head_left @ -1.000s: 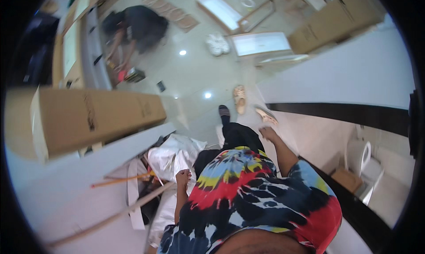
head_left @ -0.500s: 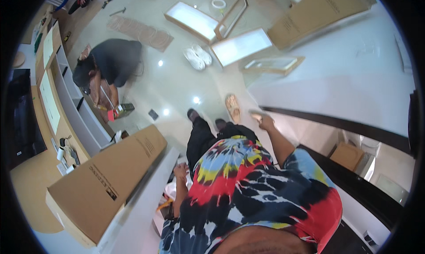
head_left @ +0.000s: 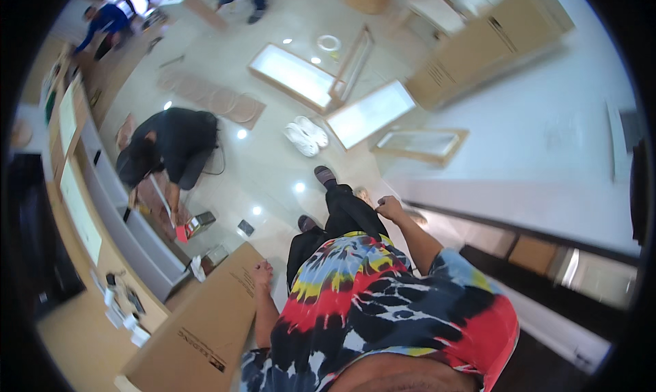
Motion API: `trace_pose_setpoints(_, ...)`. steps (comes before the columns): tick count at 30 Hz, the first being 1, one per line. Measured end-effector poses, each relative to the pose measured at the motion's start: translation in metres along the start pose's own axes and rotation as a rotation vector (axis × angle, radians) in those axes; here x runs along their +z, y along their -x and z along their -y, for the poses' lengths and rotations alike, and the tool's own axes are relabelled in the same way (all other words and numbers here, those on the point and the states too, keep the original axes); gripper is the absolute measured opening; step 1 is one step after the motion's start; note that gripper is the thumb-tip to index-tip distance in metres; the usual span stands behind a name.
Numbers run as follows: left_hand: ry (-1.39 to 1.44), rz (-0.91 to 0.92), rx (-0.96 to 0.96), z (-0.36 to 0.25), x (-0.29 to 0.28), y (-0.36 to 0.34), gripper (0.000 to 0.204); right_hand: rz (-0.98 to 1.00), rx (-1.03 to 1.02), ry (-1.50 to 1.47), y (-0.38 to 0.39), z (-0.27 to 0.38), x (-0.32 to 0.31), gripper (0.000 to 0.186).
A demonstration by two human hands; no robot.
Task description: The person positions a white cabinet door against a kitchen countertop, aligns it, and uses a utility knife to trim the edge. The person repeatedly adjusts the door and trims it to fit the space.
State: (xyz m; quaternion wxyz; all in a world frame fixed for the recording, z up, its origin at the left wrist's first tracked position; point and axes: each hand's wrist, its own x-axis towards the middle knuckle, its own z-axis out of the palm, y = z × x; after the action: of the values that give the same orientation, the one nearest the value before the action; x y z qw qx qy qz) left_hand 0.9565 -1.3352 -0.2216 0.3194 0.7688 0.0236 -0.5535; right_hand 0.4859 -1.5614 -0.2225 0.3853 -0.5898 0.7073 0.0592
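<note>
My left hand (head_left: 263, 274), fingers loosely bent and apart, hangs empty beside a long cardboard box (head_left: 195, 323). My right hand (head_left: 388, 209) is loosely curled with nothing visible in it, over my right thigh and near pale shoes (head_left: 363, 196) on the floor behind it. My feet in dark footwear (head_left: 325, 175) are on the glossy tiled floor (head_left: 273, 207). A pair of white shoes (head_left: 306, 136) lies ahead of them.
A co-worker in dark clothes (head_left: 167, 146) bends at a shelving unit (head_left: 140, 214); others (head_left: 109, 26) are farther back. Wood-framed panels (head_left: 369, 112) and a large carton (head_left: 488, 47) lie ahead-right. A white wall-like surface (head_left: 519, 153) borders my right, a wooden counter (head_left: 68, 330) my left.
I have moved forward: the left carton and shelving have slid down the view, more people show at the back, and my feet have stepped. Both hands still hang at my sides.
</note>
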Motion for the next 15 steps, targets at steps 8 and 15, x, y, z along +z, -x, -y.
trace_pose_setpoints(8,-0.137,-0.226,0.123,-0.05,0.042,-0.021,0.03,-0.571,-0.687,-0.826,0.005,0.319,-0.253,0.018)
trace_pose_setpoints(15,-0.182,-0.312,0.2,-0.034,0.119,-0.003,0.028,-0.368,-2.268,-1.446,0.126,0.416,-0.418,0.046)
